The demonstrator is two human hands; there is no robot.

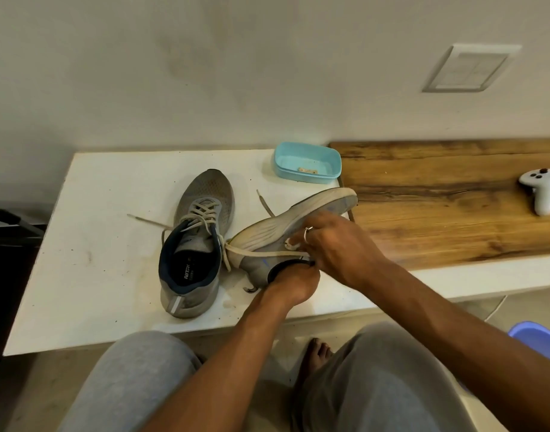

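Two grey running shoes lie on a white table (90, 269). One shoe (196, 241) stands upright at the middle with its laces loose. The other shoe (286, 226) is tipped on its side, pale sole facing left and up. My left hand (294, 283) grips this shoe at the dark heel collar from below. My right hand (333, 247) is over the shoe's upper, fingers curled and pinching its grey lace (264, 252), which runs left toward the heel. The shoe's lace holes are hidden behind my right hand.
A light blue plastic box (308, 163) with small bits inside sits at the table's back edge. A wooden counter (439, 207) adjoins on the right, holding a white controller (541, 191). A blue tub (538, 338) stands on the floor at right. My knees are below the table.
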